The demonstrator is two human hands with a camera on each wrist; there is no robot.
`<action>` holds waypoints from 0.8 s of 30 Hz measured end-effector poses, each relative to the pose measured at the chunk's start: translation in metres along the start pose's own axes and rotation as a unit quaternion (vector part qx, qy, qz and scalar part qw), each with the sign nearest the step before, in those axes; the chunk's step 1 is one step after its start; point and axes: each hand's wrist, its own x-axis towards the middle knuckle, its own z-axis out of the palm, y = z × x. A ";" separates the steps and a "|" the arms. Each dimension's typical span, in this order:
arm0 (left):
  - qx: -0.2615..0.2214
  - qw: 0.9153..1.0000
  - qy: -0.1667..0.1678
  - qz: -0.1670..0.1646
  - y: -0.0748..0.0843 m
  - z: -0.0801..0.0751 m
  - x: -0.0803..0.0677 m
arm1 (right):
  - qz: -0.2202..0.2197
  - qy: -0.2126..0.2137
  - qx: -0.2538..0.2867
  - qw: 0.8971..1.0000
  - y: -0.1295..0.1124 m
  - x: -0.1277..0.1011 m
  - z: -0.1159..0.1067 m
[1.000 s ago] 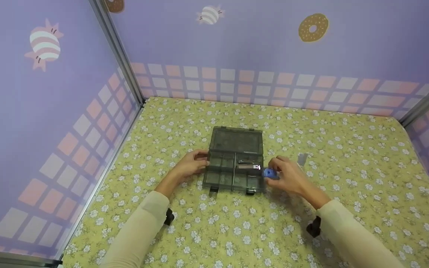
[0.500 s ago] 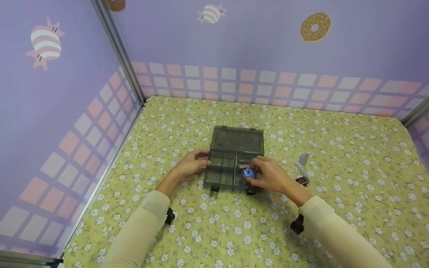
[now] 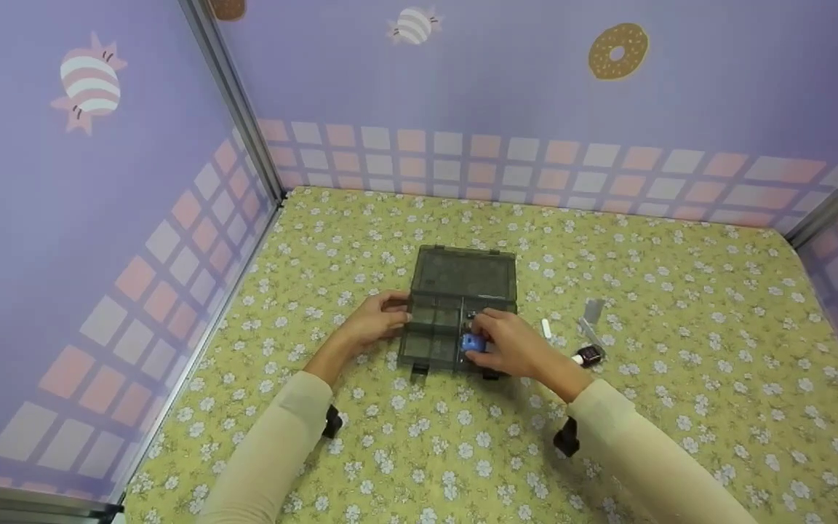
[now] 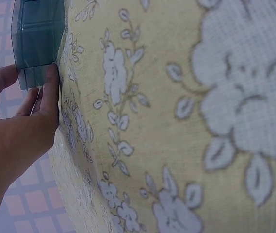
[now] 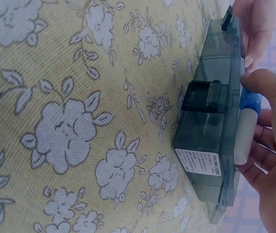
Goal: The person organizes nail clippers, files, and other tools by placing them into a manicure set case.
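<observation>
Your right hand [image 3: 510, 348] pinches a blue-and-white piece [image 3: 473, 343] in curled fingers over the open compartment box [image 3: 463, 276]. Your left hand [image 3: 374, 321] holds the box's left edge, fingers loosely curled against it.

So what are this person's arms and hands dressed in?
Both arms wear long, plain cream sleeves that reach the wrists. The left hand and the right hand are bare, with no gloves, and no rings or watch can be made out. A small black device is strapped under the left wrist, and another under the right.
</observation>
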 end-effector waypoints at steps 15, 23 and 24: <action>-0.005 1.000 -0.005 0.002 0.000 0.000 0.000 | 0.003 -0.016 0.012 1.000 0.000 -0.008 -0.012; -0.009 1.000 0.001 0.001 -0.001 -0.001 0.000 | 0.030 -0.017 0.009 0.999 0.012 -0.026 -0.039; -0.007 1.000 0.002 0.001 -0.001 -0.001 0.000 | 0.036 -0.016 0.007 0.999 0.015 -0.029 -0.041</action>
